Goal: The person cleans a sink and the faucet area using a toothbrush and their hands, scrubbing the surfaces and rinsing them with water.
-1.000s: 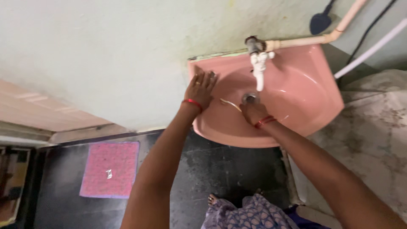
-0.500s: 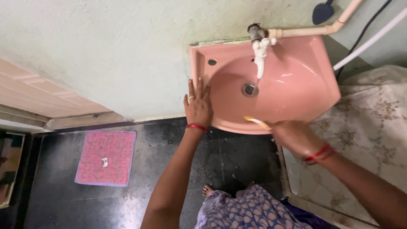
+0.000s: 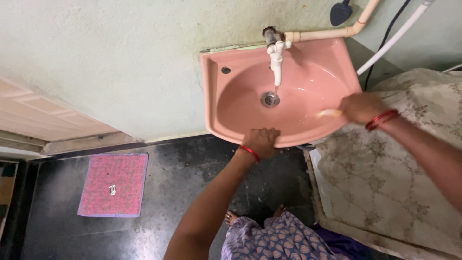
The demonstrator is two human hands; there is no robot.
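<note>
The work in hand, as I judge it, is washing at the pink basin, which is hanging on the pale green wall.

The left hand is bracing on the basin's front rim at 6 o'clock from the drain, its grip curling over the edge and holding the rim.

The right hand is hovering over the rim at about 4 o'clock, its grip closing round a pale brush-like stick. The free end of the stick is pointing inward toward the bowl. It is blurred, so I cannot tell just what kind of thing it is.

The white tap is standing at 12 o'clock, and a thin thread of water seems to be falling from it toward the drain.

The stick is sitting well apart from that stream, so getting it under the water would call for a sweep toward 10 o'clock. The left hand's bracing would be keeping the body steady meanwhile.

At 3 o'clock of the basin a flowered cloth is covering a bulky thing just beside the rim. A pink mat is lying on the dark floor at 8 o'clock.
</note>
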